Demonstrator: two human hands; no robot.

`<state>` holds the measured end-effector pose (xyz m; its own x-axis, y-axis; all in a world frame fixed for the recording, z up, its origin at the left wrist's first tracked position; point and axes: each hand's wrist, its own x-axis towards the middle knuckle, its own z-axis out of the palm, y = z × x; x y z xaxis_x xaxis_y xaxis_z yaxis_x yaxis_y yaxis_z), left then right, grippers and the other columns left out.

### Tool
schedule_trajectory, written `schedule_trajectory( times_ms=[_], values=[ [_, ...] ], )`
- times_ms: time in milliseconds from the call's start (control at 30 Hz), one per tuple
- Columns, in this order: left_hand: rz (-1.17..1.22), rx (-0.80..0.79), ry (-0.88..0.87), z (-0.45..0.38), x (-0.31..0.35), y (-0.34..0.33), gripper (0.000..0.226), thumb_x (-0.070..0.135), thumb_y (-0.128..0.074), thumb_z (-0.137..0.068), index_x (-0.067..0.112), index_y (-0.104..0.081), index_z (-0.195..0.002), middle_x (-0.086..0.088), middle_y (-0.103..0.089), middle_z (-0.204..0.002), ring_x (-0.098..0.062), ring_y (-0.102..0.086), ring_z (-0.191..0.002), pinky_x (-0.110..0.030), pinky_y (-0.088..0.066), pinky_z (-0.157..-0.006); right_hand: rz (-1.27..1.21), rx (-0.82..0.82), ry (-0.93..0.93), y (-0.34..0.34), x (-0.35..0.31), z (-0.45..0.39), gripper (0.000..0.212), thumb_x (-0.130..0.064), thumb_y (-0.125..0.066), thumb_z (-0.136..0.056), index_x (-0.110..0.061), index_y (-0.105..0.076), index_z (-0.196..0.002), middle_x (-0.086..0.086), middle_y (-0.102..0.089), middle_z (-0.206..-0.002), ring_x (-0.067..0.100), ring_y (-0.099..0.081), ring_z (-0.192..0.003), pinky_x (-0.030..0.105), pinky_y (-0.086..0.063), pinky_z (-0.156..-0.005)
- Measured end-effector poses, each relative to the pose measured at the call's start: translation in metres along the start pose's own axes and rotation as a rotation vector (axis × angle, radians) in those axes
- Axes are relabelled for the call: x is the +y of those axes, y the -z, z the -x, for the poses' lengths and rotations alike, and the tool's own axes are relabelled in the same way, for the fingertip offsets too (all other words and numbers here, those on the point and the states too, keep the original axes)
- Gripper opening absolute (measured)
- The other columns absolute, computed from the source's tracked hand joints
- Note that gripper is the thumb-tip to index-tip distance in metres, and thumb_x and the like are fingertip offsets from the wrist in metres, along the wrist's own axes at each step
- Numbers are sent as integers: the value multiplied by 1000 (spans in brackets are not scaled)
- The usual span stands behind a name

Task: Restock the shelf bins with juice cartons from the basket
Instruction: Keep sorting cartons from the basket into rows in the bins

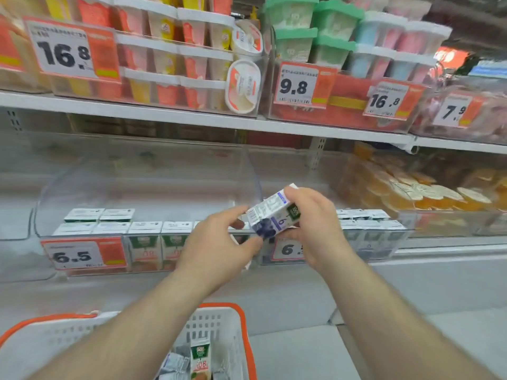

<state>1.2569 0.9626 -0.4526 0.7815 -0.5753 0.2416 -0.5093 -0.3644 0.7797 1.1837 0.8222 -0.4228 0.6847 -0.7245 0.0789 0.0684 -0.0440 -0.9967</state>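
Juice cartons [142, 229] are partly shelved — one carton [270, 216] is gripped by both hands [219, 242] — more remain in the basket [219, 325].

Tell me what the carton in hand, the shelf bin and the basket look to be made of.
Carton: printed coated paperboard by its look, with sharp folded edges and a slight sheen. Both hands hold it: left hand, right hand. Shelf bin: clear rigid plastic, see-through with glossy curved walls. Basket: white moulded plastic with slotted walls and an orange rim.

White-and-blue juice carton [270, 215] tilted above clear shelf bins [148, 187], green-labelled cartons [153, 242] lined inside, white orange-rimmed basket [219, 333] below
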Motion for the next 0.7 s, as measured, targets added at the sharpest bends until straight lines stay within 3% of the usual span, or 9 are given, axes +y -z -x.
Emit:
schedule_trajectory(
  times_ms=[133,200,233,300,333,367,467,567,700],
  values=[
    [-38,27,140,-28,20,-20,57,39,-66,-84,33,-49,-139,13,-57,-130,-19,-59,-112,-30,-43,-96,134,216,82,36,-23,-59,19,-35,-65,-84,-16,-62,-85,8,-68,-84,27,-70,-80,42,-60,-68],
    [36,-23,256,-38,24,-27,56,33,-64,-84,28,-51,-139,10,-61,-126,-24,-64,-107,-36,-49,-97,317,265,129,44,-22,-90,23,-39,-64,-76,-18,-62,-87,6,-67,-91,29,-67,-89,46,-57,-74],
    [87,-39,306,-40,26,-29,48,30,-63,-83,27,-58,-131,10,-66,-113,-25,-66,-100,-39,-52,-93,426,251,125,45,-18,-105,24,-37,-65,-77,-18,-62,-91,4,-66,-94,28,-64,-90,42,-53,-71],
    [99,-38,327,-43,28,-32,15,25,-61,-81,25,-67,-95,8,-69,-89,-27,-69,-86,-42,-57,-83,674,162,64,42,-6,-127,31,-33,-66,-81,-15,-61,-105,6,-63,-102,26,-60,-91,32,-43,-69],
    [101,-36,335,-45,29,-33,5,23,-60,-82,26,-61,-78,7,-67,-84,-28,-69,-84,-41,-57,-82,774,89,14,38,-1,-135,34,-32,-66,-81,-13,-60,-109,8,-63,-102,26,-60,-89,32,-44,-67],
    [115,-46,358,-46,29,-33,14,22,-59,-84,27,-54,-72,7,-64,-79,-28,-68,-84,-38,-56,-83,865,11,-20,35,6,-141,31,-30,-67,-81,-11,-61,-104,9,-64,-96,26,-61,-83,33,-47,-65],
    [162,-105,403,-52,34,-30,9,20,-56,-85,18,-64,-82,-2,-68,-85,-31,-65,-92,-37,-54,-84,1028,-207,-110,27,18,-151,19,-24,-70,-77,-10,-59,-70,7,-57,-69,24,-53,-61,29,-43,-55],
    [107,-128,429,-61,33,-29,20,15,-53,-87,8,-70,-97,-10,-70,-102,-31,-64,-95,-35,-53,-81,998,-379,-251,25,20,-157,18,-27,-71,-68,-14,-62,-76,7,-54,-82,24,-49,-69,33,-40,-60],
    [110,-134,441,-68,29,-32,15,9,-52,-85,4,-67,-83,-14,-65,-83,-28,-48,-71,-26,-41,-64,725,-399,-413,26,17,-164,5,-13,-53,-75,-13,-50,-72,5,-46,-72,19,-41,-52,28,-39,-51]
  ],
)
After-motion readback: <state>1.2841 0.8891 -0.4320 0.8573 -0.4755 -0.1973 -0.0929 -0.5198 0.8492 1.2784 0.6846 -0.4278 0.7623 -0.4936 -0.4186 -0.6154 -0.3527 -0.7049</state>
